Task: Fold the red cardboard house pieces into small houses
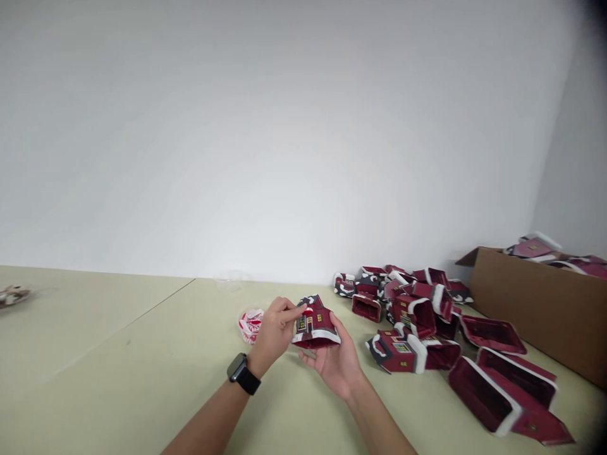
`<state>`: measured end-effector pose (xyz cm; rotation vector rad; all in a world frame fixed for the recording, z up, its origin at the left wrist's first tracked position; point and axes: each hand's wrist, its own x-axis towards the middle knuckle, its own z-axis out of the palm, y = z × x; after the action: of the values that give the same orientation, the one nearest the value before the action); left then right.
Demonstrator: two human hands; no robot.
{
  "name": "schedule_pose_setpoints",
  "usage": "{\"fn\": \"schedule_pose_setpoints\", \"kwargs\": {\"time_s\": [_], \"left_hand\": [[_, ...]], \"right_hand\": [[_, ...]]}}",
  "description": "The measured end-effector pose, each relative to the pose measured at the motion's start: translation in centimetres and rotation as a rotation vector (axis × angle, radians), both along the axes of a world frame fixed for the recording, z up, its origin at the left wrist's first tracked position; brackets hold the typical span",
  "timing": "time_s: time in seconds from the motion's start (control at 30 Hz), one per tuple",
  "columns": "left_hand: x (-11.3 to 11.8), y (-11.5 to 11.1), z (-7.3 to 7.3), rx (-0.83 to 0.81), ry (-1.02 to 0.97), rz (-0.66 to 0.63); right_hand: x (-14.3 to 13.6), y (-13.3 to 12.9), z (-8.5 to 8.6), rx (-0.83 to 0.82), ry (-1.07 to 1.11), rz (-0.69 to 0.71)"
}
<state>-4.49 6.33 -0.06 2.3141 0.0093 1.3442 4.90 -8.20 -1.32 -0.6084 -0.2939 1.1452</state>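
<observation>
My right hand (339, 363) holds a small dark red toy house (322, 323), with its fingers under and around the right side. The house has a dark roof with white snow-like trim, yellow windows and a white-edged open base that faces me. My left hand (277, 325), with a black watch on the wrist, reaches across to the front of the house. Its fingertips pinch a small red-and-white piece (308, 310) against the wall just under the roof. Beside my left hand lies a bundle of red-and-white striped strips (249, 323), partly hidden by the hand.
Many similar red houses (411, 315) lie heaped on the pale table (142, 366) at the right, several with open bases showing. Behind them stands a cardboard box (531, 303) holding more. A clear plastic piece (231, 280) lies by the wall. A blurred brownish object (13, 295) is far left.
</observation>
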Motion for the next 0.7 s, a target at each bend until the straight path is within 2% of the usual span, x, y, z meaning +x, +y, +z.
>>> {"fn": "schedule_pose_setpoints", "kwargs": {"time_s": [0.07,0.13,0.33,0.4,0.47,0.53,0.57,0.7], "left_hand": [[-0.1,-0.1,-0.1,0.002,0.004,-0.003],[0.0,-0.3,-0.1,-0.105,0.018,-0.019],[0.5,-1.3,0.3,-0.764,-0.054,-0.151],[0.5,-1.9,0.4,-0.961,-0.026,-0.281],[0.4,-2.5,0.6,-1.107,0.066,-0.468],[0.4,-2.7,0.7,-1.157,0.142,-0.580],[0.3,-2.7,0.7,-1.152,0.152,-0.578],[0.4,-1.8,0.3,-1.064,0.129,-0.436]], "right_hand": [[0.1,0.0,-0.1,-0.004,0.003,-0.008],[0.1,-0.1,-0.3,-0.002,-0.002,-0.008],[0.1,-0.5,-0.1,0.055,0.006,0.054],[0.0,-0.5,0.0,0.073,-0.008,0.069],[0.0,-0.4,0.0,0.072,-0.032,0.067],[0.2,-0.2,-0.2,0.031,-0.067,0.037],[0.3,0.0,-0.3,-0.011,-0.093,0.002],[0.9,0.8,-0.9,-0.164,-0.284,-0.243]]}}
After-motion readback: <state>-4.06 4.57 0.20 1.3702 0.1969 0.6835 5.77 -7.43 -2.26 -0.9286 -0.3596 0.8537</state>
